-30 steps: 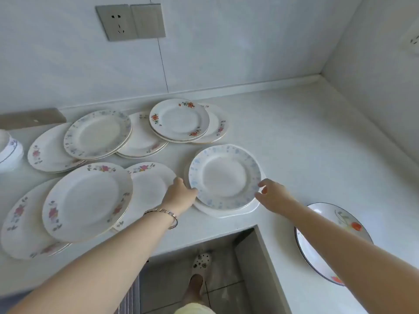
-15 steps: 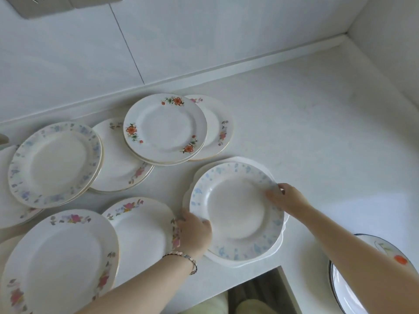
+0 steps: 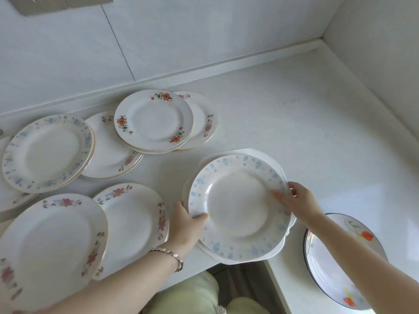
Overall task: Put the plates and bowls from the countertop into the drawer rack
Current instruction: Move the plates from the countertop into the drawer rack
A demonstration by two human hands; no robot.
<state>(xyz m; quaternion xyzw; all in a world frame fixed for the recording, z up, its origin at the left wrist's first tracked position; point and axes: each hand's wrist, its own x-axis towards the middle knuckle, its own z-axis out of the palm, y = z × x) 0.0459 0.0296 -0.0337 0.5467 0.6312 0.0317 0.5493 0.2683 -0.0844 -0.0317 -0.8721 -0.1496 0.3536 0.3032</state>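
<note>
Far left plates (image 3: pixel 45 152): at nine o'clock from my hands, a blue-speckled plate tops a short pile, with more rims peeking out under it. They lie flat and overlapping, which I judge is simply how they were set down to wait.

Near left plates (image 3: pixel 49 248): at eight o'clock, a large pink-flowered plate overlaps another pink-flowered one just beside it on the white countertop (image 3: pixel 317 137).

Back plates (image 3: pixel 154 121): at eleven o'clock, an orange-flowered plate sits on a small pile near the wall, overlapping plates on either side.

My left hand (image 3: pixel 184 225): closed on the left rim of the blue-flowered plate (image 3: pixel 240 207), thumb on top, fingers hidden underneath. A metal bracelet (image 3: pixel 172 257) circles the wrist.

Blue-flowered plate: straight ahead at the counter's near edge, resting on or just above a white scalloped plate (image 3: pixel 256 152); I cannot tell whether it is already lifted clear. I hold it by opposite rims, probably so it stays level.

My right hand (image 3: pixel 297 200): pinching the right rim, thumb on the plate's face, fingers curled over the edge.

Dark-rimmed dish (image 3: pixel 353 279): at four o'clock, partly hidden by my right forearm, with orange flowers.

Drawer rack: not in view; I guess it lies below the counter edge, at six o'clock.

Progress: early, by my judgement, since many plates remain.
</note>
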